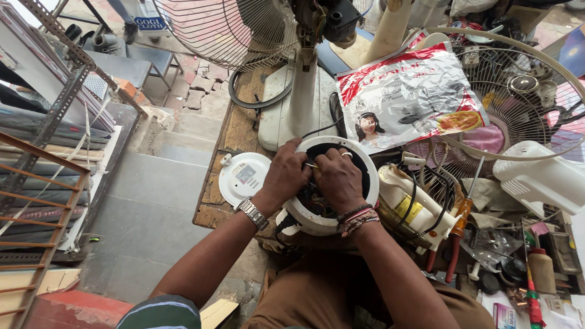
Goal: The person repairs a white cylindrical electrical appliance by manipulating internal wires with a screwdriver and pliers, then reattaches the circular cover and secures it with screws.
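White plastic fan base (366,163) sits under 2 hands: left hand (285,176) and right hand (338,180) both clenched over its wiring, screwdriver (465,210) nearby.

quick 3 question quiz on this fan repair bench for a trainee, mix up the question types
1. True or false: both hands work inside the round white housing.
2. Which wrist wears the metal watch: A left, B right?
3. Fill in: the orange-handled screwdriver lies on the person's ____ side.

Key: 1 true, as left hand and right hand are both in it; 2 A; 3 right.
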